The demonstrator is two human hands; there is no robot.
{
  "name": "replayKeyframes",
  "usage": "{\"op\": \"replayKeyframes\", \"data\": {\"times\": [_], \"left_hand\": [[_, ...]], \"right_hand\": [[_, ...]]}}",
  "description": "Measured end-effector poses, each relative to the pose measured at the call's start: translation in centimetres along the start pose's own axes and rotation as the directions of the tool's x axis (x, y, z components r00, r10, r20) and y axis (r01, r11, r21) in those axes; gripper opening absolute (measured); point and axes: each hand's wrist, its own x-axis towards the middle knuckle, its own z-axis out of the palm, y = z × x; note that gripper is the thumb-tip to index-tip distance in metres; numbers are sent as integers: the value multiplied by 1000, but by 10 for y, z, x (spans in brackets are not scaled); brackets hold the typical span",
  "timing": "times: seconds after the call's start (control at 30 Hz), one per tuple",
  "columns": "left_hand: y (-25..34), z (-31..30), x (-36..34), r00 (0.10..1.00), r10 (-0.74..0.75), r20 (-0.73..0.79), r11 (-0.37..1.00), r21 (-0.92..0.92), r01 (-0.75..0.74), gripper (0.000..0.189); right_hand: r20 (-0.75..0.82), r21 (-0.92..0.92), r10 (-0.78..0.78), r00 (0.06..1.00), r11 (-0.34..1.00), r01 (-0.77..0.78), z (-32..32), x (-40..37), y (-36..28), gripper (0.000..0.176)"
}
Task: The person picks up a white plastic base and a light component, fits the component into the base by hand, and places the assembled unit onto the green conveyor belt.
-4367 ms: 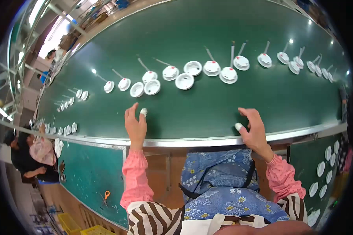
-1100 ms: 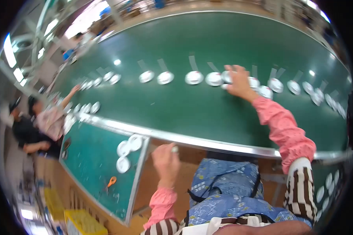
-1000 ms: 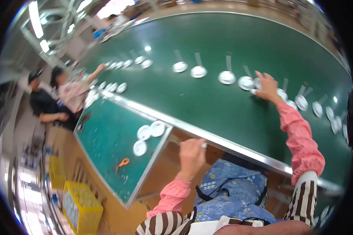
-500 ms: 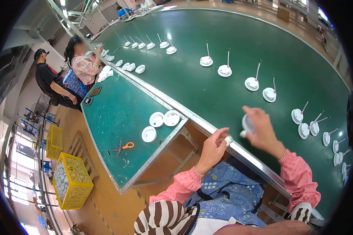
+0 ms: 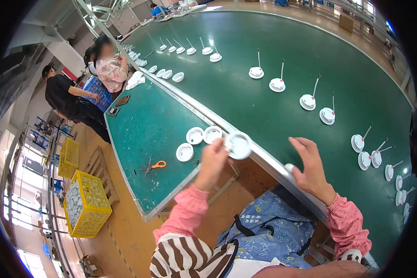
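My left hand [image 5: 213, 160] grips a round white ring-shaped piece [image 5: 239, 145] by its edge, above the metal rail between the side table and the green surface. My right hand [image 5: 312, 172] is over the near edge of the green surface, fingers apart and holding nothing, with a white wrap on one fingertip. Close to my left hand, three round white cups, one of them a cup [image 5: 185, 152], lie on the side table. White discs with upright wires, such as a disc [image 5: 327, 116], stand on the green surface beyond my right hand.
Orange-handled scissors [image 5: 159, 164] and a phone [image 5: 122, 100] lie on the side table [image 5: 143, 134]. A metal rail [image 5: 275, 167] runs along the green surface. Yellow crates, one a full crate [image 5: 91, 204], stand on the floor. A person in black [image 5: 62, 95] and another person are at the left.
My left hand has moved left and now holds a white round piece. The white piece by my right hand is gone from there, and those fingers have opened. The view has shifted slightly.
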Motion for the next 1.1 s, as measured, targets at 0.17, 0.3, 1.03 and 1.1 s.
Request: {"op": "replayKeyframes", "data": {"times": [0.17, 0.3, 1.03, 1.1], "left_hand": [[-8, -120, 83, 919, 212, -331, 932, 351, -89, 25], [-41, -197, 136, 896, -41, -442, 936, 297, 189, 26], [-23, 95, 90, 680, 528, 509, 358, 593, -721, 21], [-32, 123, 89, 675, 509, 535, 399, 548, -735, 21]], "right_hand": [[-83, -71, 166, 983, 983, -172, 10, -45, 46, 66], [-102, -64, 207, 973, 975, -214, 15, -58, 43, 62], [-240, 134, 313, 919, 948, -288, 15, -63, 51, 36], [-272, 121, 283, 920, 958, -259, 13, -61, 54, 33]]}}
